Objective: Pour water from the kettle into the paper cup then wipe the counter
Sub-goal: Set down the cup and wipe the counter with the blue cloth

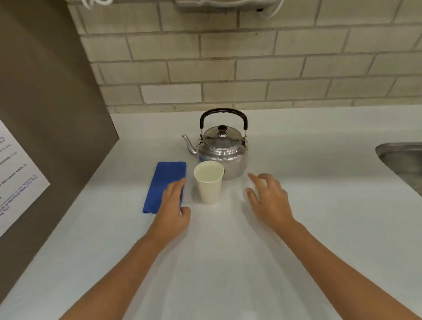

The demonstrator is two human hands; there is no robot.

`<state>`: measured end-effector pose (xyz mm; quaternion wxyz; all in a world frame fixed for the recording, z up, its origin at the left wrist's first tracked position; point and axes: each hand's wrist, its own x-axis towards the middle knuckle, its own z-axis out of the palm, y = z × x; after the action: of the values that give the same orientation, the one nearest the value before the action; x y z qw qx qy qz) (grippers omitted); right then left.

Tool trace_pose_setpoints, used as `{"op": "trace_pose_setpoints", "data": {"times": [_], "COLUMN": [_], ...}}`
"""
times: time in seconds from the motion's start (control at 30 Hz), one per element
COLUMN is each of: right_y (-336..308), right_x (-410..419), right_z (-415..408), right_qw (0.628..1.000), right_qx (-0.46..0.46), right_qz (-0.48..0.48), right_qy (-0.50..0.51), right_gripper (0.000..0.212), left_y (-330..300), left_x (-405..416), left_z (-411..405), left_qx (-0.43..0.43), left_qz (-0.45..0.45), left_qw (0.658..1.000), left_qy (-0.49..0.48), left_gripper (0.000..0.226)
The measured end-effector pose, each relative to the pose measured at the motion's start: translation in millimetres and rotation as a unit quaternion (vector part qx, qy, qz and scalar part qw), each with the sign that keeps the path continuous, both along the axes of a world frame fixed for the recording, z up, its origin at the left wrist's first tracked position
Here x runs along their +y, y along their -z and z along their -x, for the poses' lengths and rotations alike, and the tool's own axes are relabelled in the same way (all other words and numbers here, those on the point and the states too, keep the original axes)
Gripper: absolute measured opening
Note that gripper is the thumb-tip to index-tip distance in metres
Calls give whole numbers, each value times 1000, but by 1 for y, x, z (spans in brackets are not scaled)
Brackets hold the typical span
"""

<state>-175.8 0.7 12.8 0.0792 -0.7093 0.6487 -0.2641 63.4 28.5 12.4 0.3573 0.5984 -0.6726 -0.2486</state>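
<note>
Steel sink (412,162) right of kettle (223,151)

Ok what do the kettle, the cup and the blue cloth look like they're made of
Kettle: polished metal, likely steel or aluminium, mirror-like reflections; dark handle, maybe plastic.
Cup: matte off-white paper, thin rolled rim.
Blue cloth: soft woven fabric, possibly microfibre, folded flat with fine texture.

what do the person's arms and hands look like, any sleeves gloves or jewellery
Both forearms are bare right down to the bottom edge of the picture, so no sleeves show. The left hand and right hand are bare too: no gloves, and no watch, bracelet or ring that I can make out.
</note>
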Motion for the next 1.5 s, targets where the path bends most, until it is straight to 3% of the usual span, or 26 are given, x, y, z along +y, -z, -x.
{"op": "trace_pose_setpoints", "data": {"times": [0.17,0.37,0.5,0.77,0.97,1.3,1.5], "right_y": [34,43,43,39,37,24,21], "right_x": [30,31,31,32,34,39,31], "right_z": [15,14,14,11,11,42,75], "right_qw": [996,994,994,993,991,982,977], "right_qx": [67,95,77,81,93,147,158], "right_qz": [-53,-57,-74,-82,-94,-111,-121], "right_qy": [24,26,18,20,11,-39,-72], "right_gripper": [39,41,42,42,43,47,45], "left_y": [-12,14,31,38,43,46,45], "left_x": [-51,-109,-116,-84,-25,92,95], "left_z": [-36,-49,-48,-68,-69,63,137], "left_qx": [-102,-254,-320,-320,-311,-300,-319], "left_qz": [-9,-78,-33,14,-17,-62,-58], "left_qw": [994,964,947,946,950,944,937], "left_qy": [-45,19,18,40,-14,-125,-126], "left_gripper": [46,47,48,47,49,52,54]}}
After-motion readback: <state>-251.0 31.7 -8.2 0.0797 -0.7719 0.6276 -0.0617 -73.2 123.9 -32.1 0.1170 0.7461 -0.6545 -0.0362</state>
